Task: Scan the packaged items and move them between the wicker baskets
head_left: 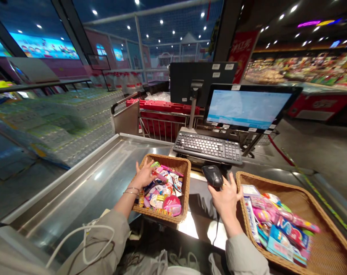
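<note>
My left hand [144,175] reaches into the smaller wicker basket [187,187], its thumb and fingers closed on a slim pink tube-shaped item [161,176]. Around it in that basket lie several small packaged goods, among them a round pink pack [172,202]. My right hand [225,196] grips a black barcode scanner [212,175], whose head points away from me over the counter. Just right of that hand stands a larger wicker basket [319,206], with a blue-and-red packet [293,231] and several pink packaged items inside.
A black keyboard [207,147] sits beyond the scanner, below a lit screen [244,107] and a second, dark-backed monitor [184,82]. The steel counter [104,164] has a raised left edge. Behind are metal cart rails [162,128]. A white cord [86,227] hangs near my left sleeve.
</note>
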